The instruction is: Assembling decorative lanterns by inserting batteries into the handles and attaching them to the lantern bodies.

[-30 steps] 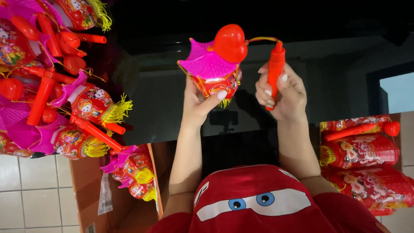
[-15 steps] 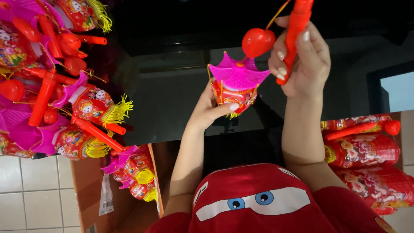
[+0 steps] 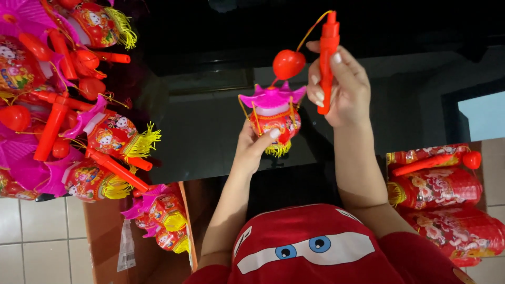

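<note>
At frame centre, the left hand (image 3: 252,147) grips a glossy plastic lantern (image 3: 273,118), pink-roofed, yellow-fringed; the right hand (image 3: 342,89) clasps its smooth red stick (image 3: 327,58).

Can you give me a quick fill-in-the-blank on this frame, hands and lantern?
1. The right hand grips a red ____.
2. The left hand holds the lantern, whose roof is ____.
3. A red ____ hangs between stick and lantern.
4. The finished lanterns are piled on the person's ____ side.

Missing words: stick; pink; ball; left
</note>
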